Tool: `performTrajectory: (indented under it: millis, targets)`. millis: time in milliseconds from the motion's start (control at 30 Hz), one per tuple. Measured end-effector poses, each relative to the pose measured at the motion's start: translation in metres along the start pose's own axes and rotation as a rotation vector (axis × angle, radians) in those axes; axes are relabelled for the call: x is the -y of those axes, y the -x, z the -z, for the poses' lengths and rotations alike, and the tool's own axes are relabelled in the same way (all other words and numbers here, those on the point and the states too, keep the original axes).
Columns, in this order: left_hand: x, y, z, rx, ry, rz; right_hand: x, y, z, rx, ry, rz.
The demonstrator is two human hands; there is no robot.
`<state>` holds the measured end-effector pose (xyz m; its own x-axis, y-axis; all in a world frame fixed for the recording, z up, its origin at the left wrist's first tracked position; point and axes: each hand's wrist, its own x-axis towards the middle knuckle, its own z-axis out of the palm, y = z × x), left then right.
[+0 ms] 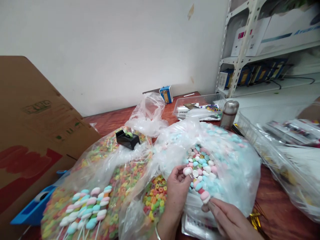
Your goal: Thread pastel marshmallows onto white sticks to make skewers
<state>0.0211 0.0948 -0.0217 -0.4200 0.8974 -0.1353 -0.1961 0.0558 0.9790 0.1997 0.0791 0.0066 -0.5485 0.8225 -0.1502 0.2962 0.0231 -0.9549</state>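
Note:
My left hand [177, 188] pinches a pink-and-white puffy candy [187, 171], which looks like a marshmallow, over the mouth of an opened plastic bag. Lower right, my right hand [226, 215] grips the bottom end of a candy skewer [204, 196] threaded with pink, white and red pieces; its stick is mostly hidden by fingers. Loose pink, white and blue candies [203, 166] fill the opened bag [235, 166] behind both hands. To the left, several finished candy skewers [86, 208] lie on a bag of ring-shaped candies [125, 180].
A black tape dispenser [128, 139] rests on the ring candy bag. At left stand a cardboard box [37, 133] and a blue tape dispenser [35, 208]. A metal-capped bottle [229, 114], clear trays [272, 166] and gold ties [256, 220] lie to the right.

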Motion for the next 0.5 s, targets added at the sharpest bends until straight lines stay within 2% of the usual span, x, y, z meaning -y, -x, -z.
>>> performTrajectory:
  millis: [233,500]
  targets:
    - [0.002,0.002,-0.001,0.013,-0.045,-0.020,-0.026,-0.001,-0.017,0.025,-0.187,-0.206]
    - [0.003,0.007,-0.001,0.062,-0.132,-0.087,-0.023,-0.008,-0.025,0.038,-0.203,-0.171]
